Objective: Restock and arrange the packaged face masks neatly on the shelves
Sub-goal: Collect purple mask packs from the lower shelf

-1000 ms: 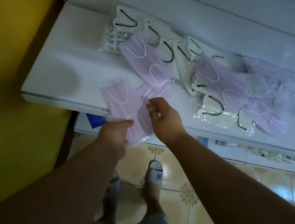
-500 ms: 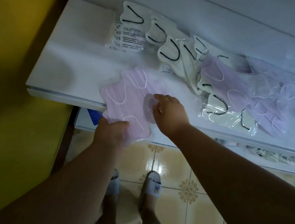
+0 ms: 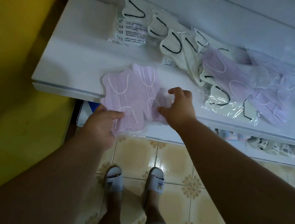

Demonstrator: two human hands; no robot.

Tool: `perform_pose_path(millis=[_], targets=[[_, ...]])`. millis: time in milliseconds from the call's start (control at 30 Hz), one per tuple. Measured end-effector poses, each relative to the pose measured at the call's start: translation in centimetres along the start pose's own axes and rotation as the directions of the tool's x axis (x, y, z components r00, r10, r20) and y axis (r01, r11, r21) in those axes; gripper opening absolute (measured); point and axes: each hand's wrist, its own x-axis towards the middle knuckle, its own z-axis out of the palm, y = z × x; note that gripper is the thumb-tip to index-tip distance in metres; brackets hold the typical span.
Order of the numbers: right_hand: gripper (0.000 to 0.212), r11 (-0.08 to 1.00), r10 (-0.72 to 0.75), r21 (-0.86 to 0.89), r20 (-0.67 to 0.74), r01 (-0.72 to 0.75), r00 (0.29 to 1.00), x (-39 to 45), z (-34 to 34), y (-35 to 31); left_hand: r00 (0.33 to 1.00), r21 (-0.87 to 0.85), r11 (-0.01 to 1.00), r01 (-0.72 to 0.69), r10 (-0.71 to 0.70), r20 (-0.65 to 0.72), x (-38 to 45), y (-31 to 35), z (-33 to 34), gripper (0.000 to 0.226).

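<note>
Two packs of pink face masks (image 3: 133, 95) lie side by side at the front edge of the white shelf (image 3: 78, 53), overhanging it slightly. My left hand (image 3: 100, 126) pinches the near left corner of the pink packs, thumb on top. My right hand (image 3: 178, 106) hovers at their right edge with fingers curled over the plastic wrap. Several white masks with black ear loops (image 3: 169, 43) lie in a row behind. A mixed heap of pink and white packs (image 3: 243, 86) lies to the right.
A pack with a printed label (image 3: 130, 32) lies at the back of the shelf. A lower shelf (image 3: 269, 148) with small items sits below. A yellow wall (image 3: 16, 69) stands on the left. My feet in slippers (image 3: 134, 181) stand on the tiled floor.
The pink packs went from being held off the shelf edge to lying flat side by side on the shelf. My right hand slid right to their edge.
</note>
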Motion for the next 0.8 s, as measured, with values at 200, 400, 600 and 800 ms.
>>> perform_pose_path(millis=[200,400,600,800], targets=[[0.07,0.987,0.11,0.112,0.012,-0.111,0.994,-1.1,0.9,0.0,0.999,-0.174,0.984,0.044,-0.039,0.037,-1.3,-0.9,1.1,0.045],[0.014,0.935,0.178,0.3,0.068,-0.19,0.982,-1.1,1.0,0.0,0.997,-0.185,0.98,0.074,-0.076,-0.002,-2.2,-1.8,1.7,0.042],[0.012,0.464,0.358,0.801,0.22,-0.378,0.907,-2.6,-0.3,1.6,0.996,-0.188,0.978,0.087,-0.084,0.024,-2.2,-2.5,1.6,0.037],[0.03,0.624,0.212,0.687,0.311,-0.373,0.927,-3.9,-0.5,3.4,0.988,-0.008,0.993,0.115,-0.113,0.105,-2.4,-4.0,3.8,0.031]])
